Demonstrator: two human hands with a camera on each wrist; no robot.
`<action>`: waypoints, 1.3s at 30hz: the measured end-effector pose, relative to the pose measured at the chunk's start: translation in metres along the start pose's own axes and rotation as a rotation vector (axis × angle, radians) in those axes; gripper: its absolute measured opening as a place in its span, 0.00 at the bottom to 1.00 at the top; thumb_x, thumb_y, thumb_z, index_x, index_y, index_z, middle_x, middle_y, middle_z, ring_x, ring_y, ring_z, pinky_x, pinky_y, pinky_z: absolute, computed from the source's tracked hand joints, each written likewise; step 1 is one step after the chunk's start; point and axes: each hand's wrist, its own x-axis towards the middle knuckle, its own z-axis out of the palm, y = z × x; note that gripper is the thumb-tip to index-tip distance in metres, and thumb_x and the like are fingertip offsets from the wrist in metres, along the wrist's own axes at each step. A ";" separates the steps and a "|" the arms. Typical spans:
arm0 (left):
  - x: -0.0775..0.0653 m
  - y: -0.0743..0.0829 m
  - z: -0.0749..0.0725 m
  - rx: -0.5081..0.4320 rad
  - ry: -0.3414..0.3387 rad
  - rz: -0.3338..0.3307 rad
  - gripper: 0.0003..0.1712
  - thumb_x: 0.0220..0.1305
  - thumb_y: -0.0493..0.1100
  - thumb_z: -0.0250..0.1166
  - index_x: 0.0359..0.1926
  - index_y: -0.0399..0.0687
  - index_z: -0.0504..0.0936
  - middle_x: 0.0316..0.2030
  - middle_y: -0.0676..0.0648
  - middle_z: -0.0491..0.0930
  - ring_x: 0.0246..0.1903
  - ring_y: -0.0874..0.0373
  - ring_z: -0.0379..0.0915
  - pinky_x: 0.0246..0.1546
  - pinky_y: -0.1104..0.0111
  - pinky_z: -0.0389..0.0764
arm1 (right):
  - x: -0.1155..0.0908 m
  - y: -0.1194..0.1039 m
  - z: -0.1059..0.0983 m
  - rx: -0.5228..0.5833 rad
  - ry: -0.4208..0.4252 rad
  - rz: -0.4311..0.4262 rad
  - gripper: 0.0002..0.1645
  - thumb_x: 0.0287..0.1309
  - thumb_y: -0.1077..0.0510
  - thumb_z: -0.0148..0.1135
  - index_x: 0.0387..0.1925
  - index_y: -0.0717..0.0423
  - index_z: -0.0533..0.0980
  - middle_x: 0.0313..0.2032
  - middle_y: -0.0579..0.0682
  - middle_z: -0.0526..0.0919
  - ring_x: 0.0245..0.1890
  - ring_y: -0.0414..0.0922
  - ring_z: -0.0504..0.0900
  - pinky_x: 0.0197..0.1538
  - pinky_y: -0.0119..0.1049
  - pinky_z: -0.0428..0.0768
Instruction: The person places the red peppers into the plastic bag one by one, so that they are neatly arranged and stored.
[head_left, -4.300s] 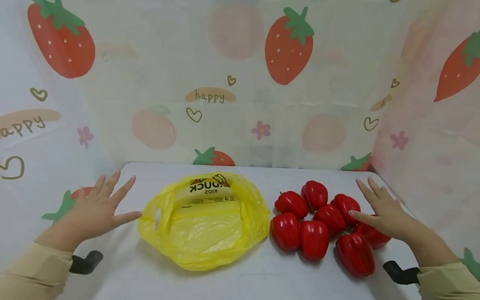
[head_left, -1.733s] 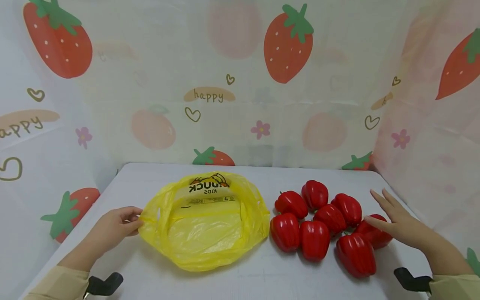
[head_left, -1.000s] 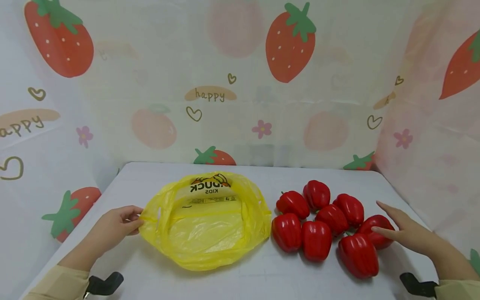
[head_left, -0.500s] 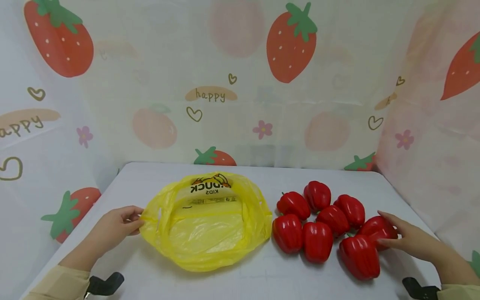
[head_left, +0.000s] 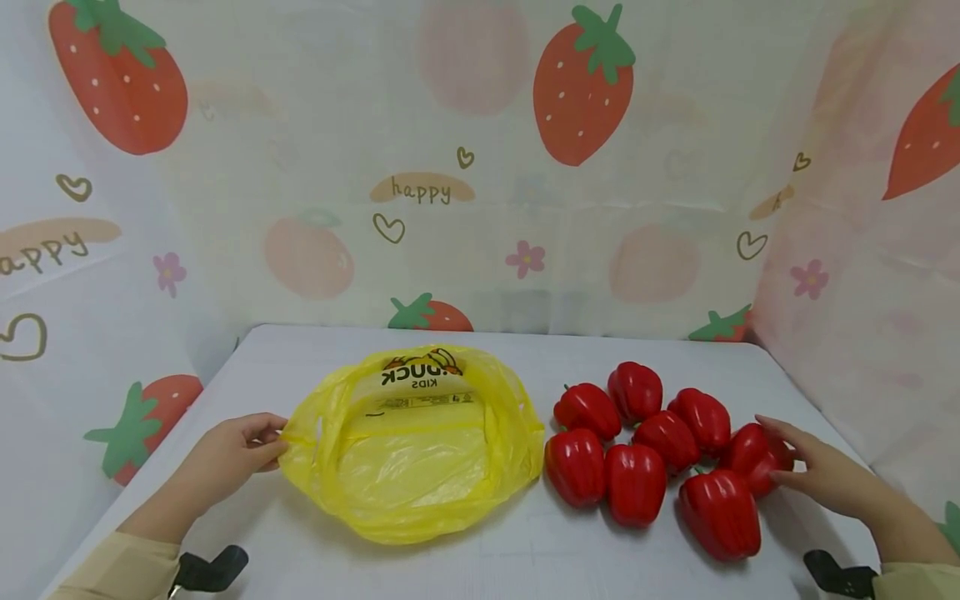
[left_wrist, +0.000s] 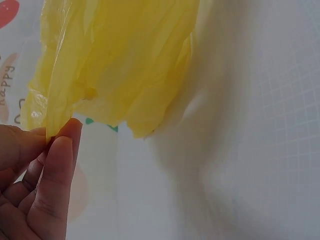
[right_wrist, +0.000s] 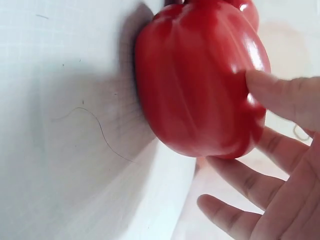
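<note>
A yellow plastic bag (head_left: 412,471) lies with its wide mouth open towards me, its printed inner wall showing. My left hand (head_left: 225,454) pinches the bag's left edge between thumb and fingers. The left wrist view shows these fingertips (left_wrist: 60,145) on the folded plastic (left_wrist: 115,60). At the far right, my right hand (head_left: 832,477) has thumb and fingers round a glossy red bell pepper (head_left: 752,460). In the right wrist view the thumb presses one side of this pepper (right_wrist: 200,85) while fingers reach round its end. One finger stands off it.
Several more red bell peppers sit clustered between bag and right hand, one (head_left: 720,512) nearest the front. White cloth covers the table (head_left: 510,550). A strawberry-printed curtain (head_left: 480,250) closes off the back and both sides.
My left hand came in from the left and took the bag's edge. My right hand lowered to the rightmost pepper and gripped it; that pepper has tilted slightly. The bag has stayed in place.
</note>
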 end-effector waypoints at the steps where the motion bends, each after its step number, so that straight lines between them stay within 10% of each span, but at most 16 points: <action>1: 0.000 0.000 0.000 0.001 0.000 0.001 0.20 0.59 0.42 0.63 0.51 0.37 0.74 0.35 0.45 0.75 0.33 0.57 0.76 0.35 0.68 0.82 | 0.001 0.000 0.000 -0.005 0.009 -0.001 0.49 0.47 0.53 0.67 0.66 0.63 0.53 0.57 0.73 0.61 0.52 0.68 0.63 0.40 0.57 0.78; 39: 0.001 0.002 0.000 0.030 -0.011 -0.006 0.20 0.58 0.43 0.63 0.50 0.38 0.75 0.34 0.46 0.74 0.32 0.58 0.75 0.35 0.67 0.82 | 0.006 0.017 0.020 0.061 0.042 0.000 0.72 0.32 0.46 0.75 0.66 0.70 0.38 0.56 0.75 0.54 0.52 0.70 0.56 0.40 0.57 0.78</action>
